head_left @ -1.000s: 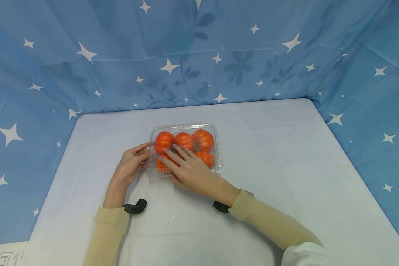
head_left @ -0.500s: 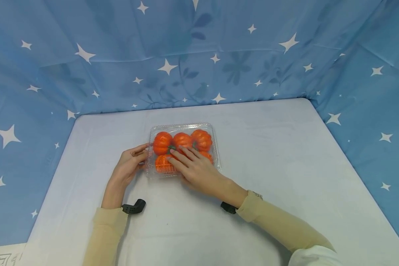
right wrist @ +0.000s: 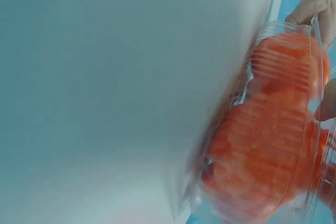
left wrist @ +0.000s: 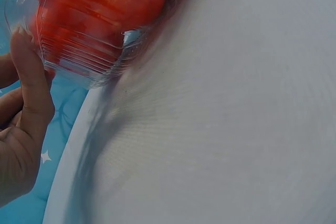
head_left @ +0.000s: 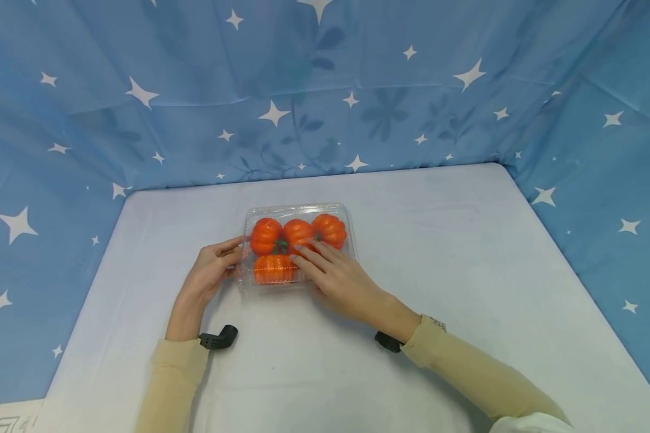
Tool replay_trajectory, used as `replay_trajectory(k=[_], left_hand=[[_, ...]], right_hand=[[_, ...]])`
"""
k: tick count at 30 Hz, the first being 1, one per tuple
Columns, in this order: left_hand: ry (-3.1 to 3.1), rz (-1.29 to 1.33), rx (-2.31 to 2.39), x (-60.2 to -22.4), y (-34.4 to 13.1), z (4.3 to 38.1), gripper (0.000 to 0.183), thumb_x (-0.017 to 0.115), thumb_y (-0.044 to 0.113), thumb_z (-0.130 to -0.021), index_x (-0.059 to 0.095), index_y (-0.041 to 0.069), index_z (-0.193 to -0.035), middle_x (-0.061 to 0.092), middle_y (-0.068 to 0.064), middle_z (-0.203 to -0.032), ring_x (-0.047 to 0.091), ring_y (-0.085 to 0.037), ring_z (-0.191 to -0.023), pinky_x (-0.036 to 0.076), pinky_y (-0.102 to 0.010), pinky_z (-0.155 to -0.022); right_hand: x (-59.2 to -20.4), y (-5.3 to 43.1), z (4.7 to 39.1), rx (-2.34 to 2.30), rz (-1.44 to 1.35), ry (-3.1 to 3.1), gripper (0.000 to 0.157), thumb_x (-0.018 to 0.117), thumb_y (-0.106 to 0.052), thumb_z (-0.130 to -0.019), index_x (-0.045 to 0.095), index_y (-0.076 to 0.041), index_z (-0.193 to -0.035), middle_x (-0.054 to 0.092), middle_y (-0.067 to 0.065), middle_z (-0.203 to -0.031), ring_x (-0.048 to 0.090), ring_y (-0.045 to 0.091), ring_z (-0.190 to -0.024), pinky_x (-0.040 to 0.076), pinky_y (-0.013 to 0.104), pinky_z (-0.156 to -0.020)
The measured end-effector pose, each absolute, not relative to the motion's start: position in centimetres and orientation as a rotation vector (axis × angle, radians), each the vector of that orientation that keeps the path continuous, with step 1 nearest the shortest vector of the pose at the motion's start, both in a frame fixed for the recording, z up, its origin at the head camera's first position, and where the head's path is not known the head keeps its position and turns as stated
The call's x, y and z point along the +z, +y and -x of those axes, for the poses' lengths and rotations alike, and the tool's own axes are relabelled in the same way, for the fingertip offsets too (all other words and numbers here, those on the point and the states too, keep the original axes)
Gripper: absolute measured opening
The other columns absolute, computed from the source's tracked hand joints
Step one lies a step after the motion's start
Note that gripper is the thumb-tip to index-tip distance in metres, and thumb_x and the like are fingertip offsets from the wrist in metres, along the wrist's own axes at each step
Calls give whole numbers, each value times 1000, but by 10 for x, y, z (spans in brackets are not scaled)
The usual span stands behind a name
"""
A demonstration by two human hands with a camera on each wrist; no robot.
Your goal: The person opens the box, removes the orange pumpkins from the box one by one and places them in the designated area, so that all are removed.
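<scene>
A clear plastic clamshell box (head_left: 295,210) holds several ribbed orange mini pumpkins (head_left: 275,269), some with green stems showing. At the box's left side is my left hand (head_left: 210,268); its thumb and fingers grip the edge, and the left wrist view has the thumb (left wrist: 31,77) against the plastic rim. My right hand (head_left: 342,284) lies across the lower right of the box, fingers stretched over it and covering some of the pumpkins. In the right wrist view a fingertip (right wrist: 326,103) touches the box's rim. Whether the lid is fully latched I cannot tell.
The box rests on a white-covered table (head_left: 444,252). Behind and beside the table hangs a blue curtain (head_left: 325,132) with white stars. A black wrist camera (head_left: 220,338) sits on the left forearm. A printed light-coloured sheet (head_left: 8,418) shows at the lower left corner.
My right hand has slid to the right across the box, uncovering the lower left pumpkin. My left hand has stayed at the box's left edge.
</scene>
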State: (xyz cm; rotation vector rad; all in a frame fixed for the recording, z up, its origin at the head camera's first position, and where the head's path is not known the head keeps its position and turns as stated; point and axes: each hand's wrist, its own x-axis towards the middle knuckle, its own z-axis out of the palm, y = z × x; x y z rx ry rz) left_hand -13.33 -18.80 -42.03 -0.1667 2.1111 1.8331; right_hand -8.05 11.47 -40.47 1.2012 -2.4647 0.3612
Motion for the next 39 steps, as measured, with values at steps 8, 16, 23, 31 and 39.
replay_trajectory(k=[8,16,23,31,39], left_hand=[[2126,154,1821,-420,-189,135,51,56,12,-105,44,1,-154,56,5,-97,52,-8,-71,51,-20,-64],[2108,149,1824,-420,-190,134,53,55,11,-105,42,-1,-154,57,5,-99,52,-5,-69,51,-19,-64],[2100,147,1838,-421,-190,135,53,56,11,-104,41,-3,-154,59,6,-100,52,-4,-67,52,-18,-63],[2130,133,1807,-423,-192,134,53,56,13,-105,42,-2,-154,61,7,-109,53,-4,-76,53,-18,-67],[2153,128,1789,-423,-192,135,52,55,13,-105,42,-1,-154,62,7,-111,55,-5,-77,53,-18,-69]], right_hand=[[-407,127,80,386,-1192,-2462,70,83,-5,-84,54,-6,-147,58,15,-148,51,36,-142,45,48,-114],[-408,138,79,418,-1183,-2433,65,81,-3,-85,56,-3,-145,58,18,-147,53,35,-139,45,46,-114],[-412,147,80,449,-1081,-2398,55,80,-7,-85,61,-1,-137,60,23,-143,57,39,-134,45,50,-114],[-417,153,78,439,-896,-2424,60,80,-21,-83,60,2,-135,51,37,-144,54,54,-131,48,59,-108],[-415,156,78,358,-818,-2492,65,80,-34,-85,62,4,-134,66,34,-125,68,50,-112,56,58,-97]])
